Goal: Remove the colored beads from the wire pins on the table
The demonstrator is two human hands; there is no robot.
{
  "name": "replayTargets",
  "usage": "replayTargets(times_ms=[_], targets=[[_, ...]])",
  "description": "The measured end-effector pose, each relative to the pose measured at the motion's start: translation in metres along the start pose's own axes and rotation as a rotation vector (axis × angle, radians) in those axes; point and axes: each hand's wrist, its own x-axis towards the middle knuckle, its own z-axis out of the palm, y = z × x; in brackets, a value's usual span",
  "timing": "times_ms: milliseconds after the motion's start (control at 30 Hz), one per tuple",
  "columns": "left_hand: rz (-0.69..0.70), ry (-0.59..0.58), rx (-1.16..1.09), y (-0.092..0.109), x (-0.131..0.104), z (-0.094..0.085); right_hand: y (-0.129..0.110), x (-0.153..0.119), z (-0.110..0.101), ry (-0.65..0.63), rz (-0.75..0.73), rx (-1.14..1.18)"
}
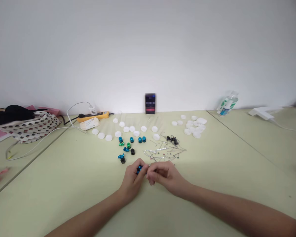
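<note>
One blue piece (139, 170), on the near side of the bent metal rods (151, 151), is clamped in the fingers of the left hand (133, 177). Beside it, the right hand (166, 176) curls its fingers inward; whether they grip anything, I cannot tell. Coloured pieces (128, 145) lie left of the rods.

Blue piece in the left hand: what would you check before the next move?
1. Left hand grips the blue piece: ok.
2. Blue piece fully visible: not ok, fingers cover part of it.
3. Right hand holds something: cannot tell, its curled fingers hide it.
4. Metal rods tidy: not ok, scattered beyond the hands.
5. Bottle away from both hands: ok.
</note>
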Motion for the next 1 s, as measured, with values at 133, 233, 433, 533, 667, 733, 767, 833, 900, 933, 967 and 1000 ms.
replayTargets(times_ms=[133, 233, 433, 533, 667, 733, 767, 833, 900, 933, 967, 1000], targets=[[0.000, 0.026, 0.103, -0.003, -0.002, -0.001, -0.005, -0.006, 0.004, -0.162, -0.320, -0.494], [0.020, -0.012, 0.106, -0.001, -0.003, -0.001, -0.006, -0.006, 0.005, -0.136, -0.281, -0.460], [0.054, -0.092, 0.007, 0.008, -0.003, -0.001, -0.004, 0.005, -0.002, 0.031, 0.110, 0.226], [0.089, -0.077, 0.046, 0.007, -0.003, 0.000, -0.001, 0.008, -0.005, 0.053, 0.169, 0.472], [0.059, -0.042, 0.101, 0.002, -0.002, -0.001, -0.002, 0.005, -0.006, -0.020, 0.126, 0.293], [0.053, -0.059, 0.116, -0.001, -0.002, -0.001, -0.005, 0.003, -0.005, -0.032, 0.018, 0.026], [0.059, -0.070, 0.121, -0.001, -0.002, -0.001, -0.008, 0.001, -0.005, -0.032, -0.049, -0.106], [0.078, -0.088, 0.121, -0.002, -0.003, -0.002, -0.012, -0.001, -0.005, -0.036, -0.155, -0.285], [0.095, -0.097, 0.108, 0.000, -0.004, -0.003, -0.015, -0.001, -0.005, -0.057, -0.143, -0.283], [0.100, -0.104, 0.097, 0.001, -0.005, -0.003, -0.015, -0.001, -0.005, -0.064, -0.092, -0.213], [0.100, -0.115, 0.083, 0.002, -0.006, -0.003, -0.015, 0.000, -0.005, -0.065, -0.029, -0.107], [0.103, -0.127, 0.068, 0.003, -0.007, -0.003, -0.014, 0.001, -0.005, -0.058, 0.035, 0.023]])
